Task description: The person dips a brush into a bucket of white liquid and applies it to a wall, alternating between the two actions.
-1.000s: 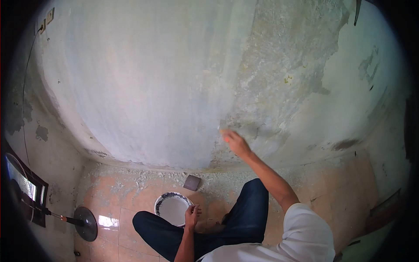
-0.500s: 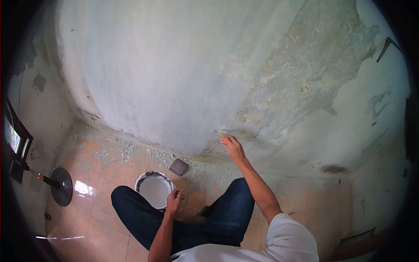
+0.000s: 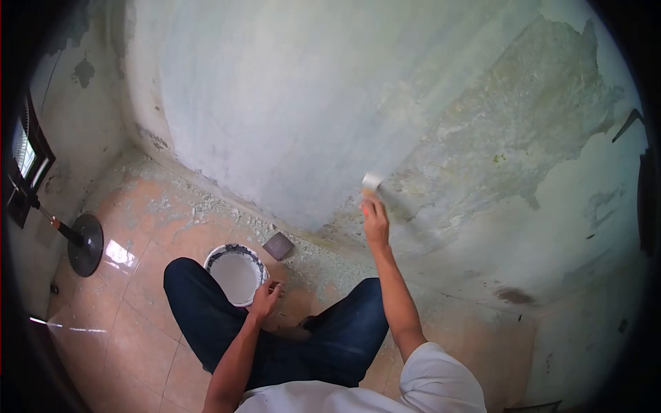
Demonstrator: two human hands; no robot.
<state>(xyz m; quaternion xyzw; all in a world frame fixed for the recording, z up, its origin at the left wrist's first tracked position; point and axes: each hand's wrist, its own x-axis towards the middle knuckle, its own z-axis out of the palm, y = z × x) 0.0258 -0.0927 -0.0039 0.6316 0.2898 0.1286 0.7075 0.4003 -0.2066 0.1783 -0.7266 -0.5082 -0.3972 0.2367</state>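
My right hand (image 3: 375,221) grips a paintbrush (image 3: 370,184) with pale bristles, its head against the wall (image 3: 275,117) at the left border of a rough, peeled patch (image 3: 496,138). A bit of orange shows at the handle between my fingers. Down by my bent knees is a round bucket (image 3: 207,265) of whitish liquid, its rim smeared dark. My left hand (image 3: 266,299) is at the bucket's right rim, fingers curled; my hand hides part of that rim.
A dark grey square block (image 3: 279,246) lies near the wall's foot, among scattered paint flakes (image 3: 206,204) on the tiled floor (image 3: 141,313). At left, a pole with a round black base (image 3: 85,245) stands below a window (image 3: 29,155).
My right hand has moved the brush up and slightly right along the wall, off the lower edge of the patch. The view has shifted and turned; my left hand stays at the bucket.
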